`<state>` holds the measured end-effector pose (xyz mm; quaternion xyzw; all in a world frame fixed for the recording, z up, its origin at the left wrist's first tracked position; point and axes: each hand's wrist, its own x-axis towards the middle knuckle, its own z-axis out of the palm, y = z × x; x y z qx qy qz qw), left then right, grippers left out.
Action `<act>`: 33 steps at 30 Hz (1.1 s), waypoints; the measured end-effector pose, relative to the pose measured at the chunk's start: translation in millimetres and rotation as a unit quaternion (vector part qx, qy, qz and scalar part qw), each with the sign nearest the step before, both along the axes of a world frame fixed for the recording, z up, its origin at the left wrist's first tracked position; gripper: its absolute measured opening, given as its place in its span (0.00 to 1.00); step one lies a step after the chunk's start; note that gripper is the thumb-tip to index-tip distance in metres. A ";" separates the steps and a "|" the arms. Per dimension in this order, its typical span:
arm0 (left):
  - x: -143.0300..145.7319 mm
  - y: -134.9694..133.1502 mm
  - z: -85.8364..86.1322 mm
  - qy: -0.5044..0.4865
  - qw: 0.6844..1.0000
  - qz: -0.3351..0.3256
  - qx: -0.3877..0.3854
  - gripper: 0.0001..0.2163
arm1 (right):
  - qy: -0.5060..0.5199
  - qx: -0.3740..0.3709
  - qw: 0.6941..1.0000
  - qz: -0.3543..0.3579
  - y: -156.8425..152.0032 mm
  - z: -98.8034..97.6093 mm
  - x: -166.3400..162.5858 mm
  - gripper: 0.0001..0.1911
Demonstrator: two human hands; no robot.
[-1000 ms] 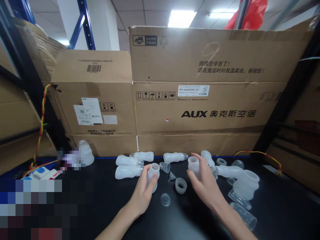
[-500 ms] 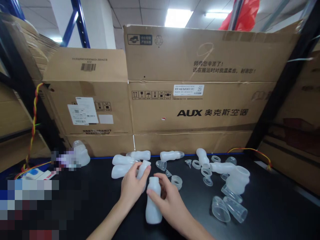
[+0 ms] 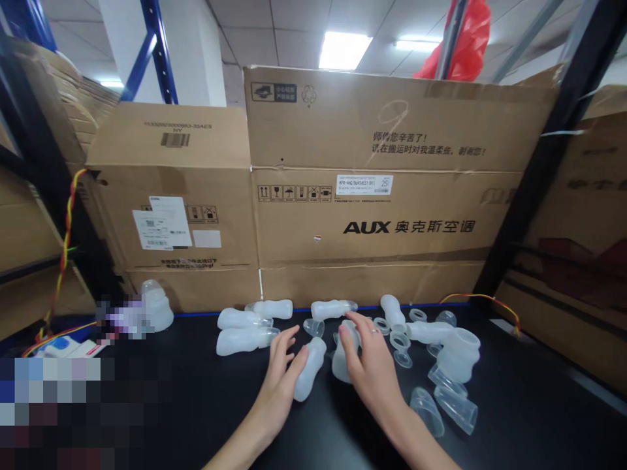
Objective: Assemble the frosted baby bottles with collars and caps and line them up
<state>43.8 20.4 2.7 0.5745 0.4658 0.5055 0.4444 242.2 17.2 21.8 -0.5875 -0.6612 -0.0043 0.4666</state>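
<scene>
My left hand [image 3: 280, 369] has its fingers apart, and its thumb overlaps the near edge of a white, waisted bottle [image 3: 311, 371] that leans or lies at a slant. Whether the thumb touches this bottle is hard to tell. My right hand [image 3: 375, 356] curls its thumb and fingers around a whitish translucent bottle [image 3: 341, 363], whose right side the hand covers. A ring shows on one finger. Just beyond, between the hands, sits a small clear cup-like cap [image 3: 314, 328].
Several white bottles lie at the back left [image 3: 240, 341], another bottle [image 3: 333, 309] at the back middle. Clear rings [image 3: 400, 341], a wide jar [image 3: 459, 356] and clear tapered cups [image 3: 455, 408] are on the right. Cardboard [image 3: 392, 254] walls the back; a wire [image 3: 494, 301] runs at right.
My left hand has opened away from the bottle it held. My right hand has moved right and away from me, from the front bottle. The camera view has shifted slightly.
</scene>
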 end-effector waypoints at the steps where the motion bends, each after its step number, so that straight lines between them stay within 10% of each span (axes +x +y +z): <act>1: 3.9 -2.8 -3.8 -0.048 0.999 -0.011 -0.012 0.27 | -0.028 0.022 0.999 0.030 -5.9 0.6 -5.7 0.21; 7: 11.1 -9.1 -5.9 -0.265 0.962 0.002 -0.066 0.25 | -0.204 -0.024 0.938 0.280 -31.9 4.5 -44.9 0.28; 13: -17.9 19.9 7.9 -0.161 0.982 0.099 0.017 0.20 | -0.245 -0.047 0.947 0.203 -4.2 -7.5 -24.1 0.14; 27: -10.2 10.8 0.5 0.124 0.983 0.026 0.136 0.11 | -0.289 0.015 0.956 -0.057 34.2 -8.1 61.3 0.15; 33: -8.0 11.4 -2.1 0.170 0.969 -0.007 0.177 0.09 | -0.204 0.034 0.970 0.125 15.7 -8.2 15.6 0.19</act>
